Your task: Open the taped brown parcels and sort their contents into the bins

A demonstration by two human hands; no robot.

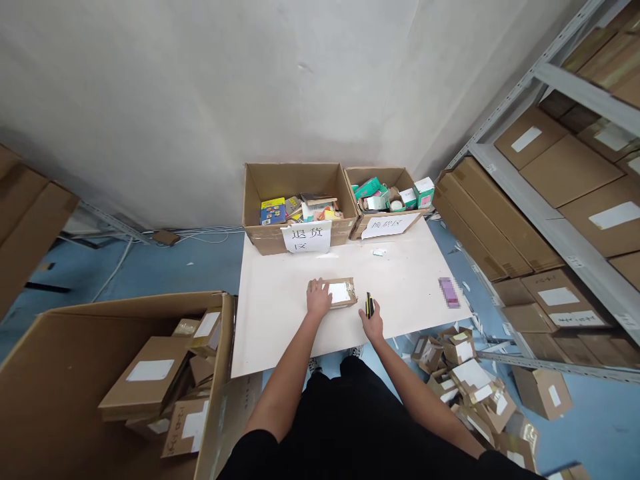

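On the white table (pixel 280 327) lies a small cardboard box (pixel 342 292) with a white label and shiny tape at its right end. My left hand (pixel 319 297) rests on the left end of this box, fingers wrapped over its top. Just right of the box, my right hand (pixel 372 324) grips a yellow and black utility knife (pixel 369 304), which points away from me. A small gap separates the knife from the box. Whether the blade is out is too small to tell.
Two open cartons stand at the table's back: a larger one (pixel 270 233) with books, a smaller one (pixel 357 229) with green-white boxes. A purple blurred item (pixel 449 293) lies right. A big carton (pixel 50 353) of parcels is left; discarded boxes (pixel 473 380) and shelving (pixel 560 247) are right.
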